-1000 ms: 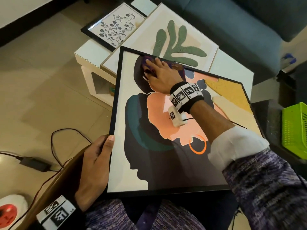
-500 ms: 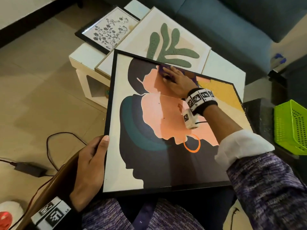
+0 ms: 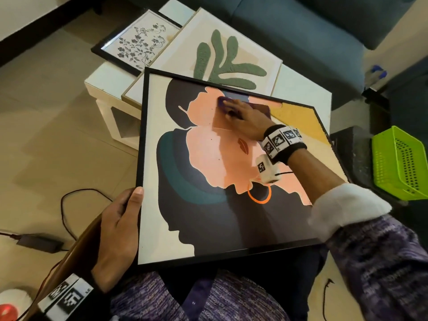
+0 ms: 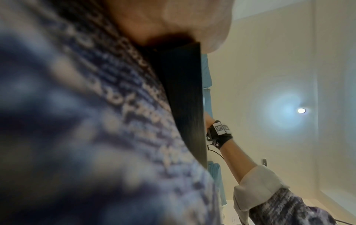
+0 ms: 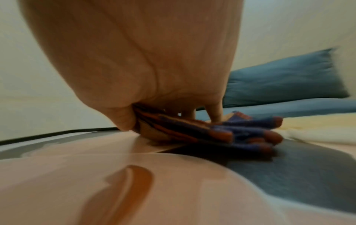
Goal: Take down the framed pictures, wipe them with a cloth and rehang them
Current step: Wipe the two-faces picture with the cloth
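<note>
Right hand (image 3: 246, 120) pressed down on a folded blue-and-orange cloth (image 5: 227, 134), thumb pinching its near edge, fingers bearing on top; the cloth lies flat against the glass of the big black-framed portrait picture (image 3: 208, 205), at the pale pink area near the far edge

Left hand (image 3: 118, 230) grips the picture's left frame edge near the near corner, thumb laid up along the front of the frame, fingers wrapped out of sight behind it. From the left wrist camera only the frame's dark edge (image 4: 185, 99) shows, seen side-on

The picture rests tilted on the person's lap, its far corner over the white side table (image 3: 108, 77)

On that table, two more framed pictures lying flat: a green leaf print (image 3: 222, 63) in a pale frame, partly under the portrait's far edge, and a small black-framed floral drawing (image 3: 136, 45) just left of it, its right corner tucked under the leaf print

Beyond the table, a blue sofa (image 3: 301, 31). To the right, a green plastic basket (image 3: 400, 163). On the floor at left, a dark power adapter (image 3: 39, 242) with its cable looping towards the lap
</note>
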A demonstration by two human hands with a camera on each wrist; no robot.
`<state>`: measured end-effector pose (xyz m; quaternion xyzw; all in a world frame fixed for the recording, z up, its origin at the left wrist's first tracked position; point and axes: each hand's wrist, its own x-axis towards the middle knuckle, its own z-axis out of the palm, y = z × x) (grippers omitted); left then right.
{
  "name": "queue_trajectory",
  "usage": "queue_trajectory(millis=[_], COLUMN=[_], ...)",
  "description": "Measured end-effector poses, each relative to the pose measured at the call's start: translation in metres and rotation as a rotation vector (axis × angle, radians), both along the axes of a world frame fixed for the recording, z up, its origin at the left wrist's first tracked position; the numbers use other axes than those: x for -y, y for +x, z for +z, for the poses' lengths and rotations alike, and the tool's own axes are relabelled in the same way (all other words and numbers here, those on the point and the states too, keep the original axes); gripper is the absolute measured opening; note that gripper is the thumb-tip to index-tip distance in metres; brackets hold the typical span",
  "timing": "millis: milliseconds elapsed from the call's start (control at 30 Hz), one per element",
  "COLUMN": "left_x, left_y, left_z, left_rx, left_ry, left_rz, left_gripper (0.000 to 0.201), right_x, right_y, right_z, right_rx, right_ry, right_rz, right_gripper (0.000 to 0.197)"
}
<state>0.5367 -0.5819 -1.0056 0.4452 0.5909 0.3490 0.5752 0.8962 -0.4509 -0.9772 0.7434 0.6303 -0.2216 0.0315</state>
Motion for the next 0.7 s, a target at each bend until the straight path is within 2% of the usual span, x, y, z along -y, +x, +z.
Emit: queue_trajectory(millis=[67, 200, 233, 267, 333, 367, 467, 533, 600, 667, 700], left_x=[0.001, 0.001, 0.001, 0.0, 0.001, 0.001, 0.002, 0.001, 0.0, 0.0, 0.001], left_y=[0.001, 0.002, 0.003, 0.003, 0.002, 0.002, 0.001, 0.001, 0.001, 0.001, 0.001], left_z=[0.0, 0.001, 0.001, 0.0, -0.001, -0.001, 0.0, 0.0, -0.001, -0.003, -0.004], left_rx=[0.002, 0.001, 0.002, 0.002, 0.007, 0.008, 0.008, 0.005, 0.003, 0.0, -0.003], left_ry=[0.001, 0.005, 0.004, 0.002, -0.003, -0.007, -0.012, -0.014, -0.019, -0.012, -0.009], left_rz=[0.007, 0.007, 0.004, -0.002, 0.001, 0.0, 0.001, 0.004, 0.003, 0.008, 0.007], left_gripper=[0.032, 0.032, 0.031, 0.031, 0.031, 0.031, 0.032, 0.032, 0.032, 0.032, 0.032], right_x=[0.009, 0.04, 0.041, 0.036, 0.027, 0.028, 0.044, 0.055, 0.047, 0.041, 0.045], right_y=[0.006, -0.021, -0.019, -0.012, -0.003, -0.005, -0.034, -0.038, -0.019, -0.004, -0.005], right_z=[0.0, -0.006, -0.005, -0.003, -0.001, -0.002, -0.006, -0.005, 0.0, 0.006, 0.005], right_rx=[0.08, -0.062, -0.082, -0.081, 0.021, 0.078, 0.005, -0.076, -0.086, 0.031, 0.069], right_ry=[-0.022, -0.014, 0.004, 0.021, 0.008, -0.006, 0.026, 0.005, 0.027, -0.035, -0.058], right_rz=[-0.044, 0.277, 0.263, 0.175, -0.006, -0.014, 0.27, 0.35, 0.181, -0.016, -0.015], right_gripper=[0.059, 0.062, 0.06, 0.057, 0.056, 0.059, 0.064, 0.06, 0.056, 0.058, 0.061])
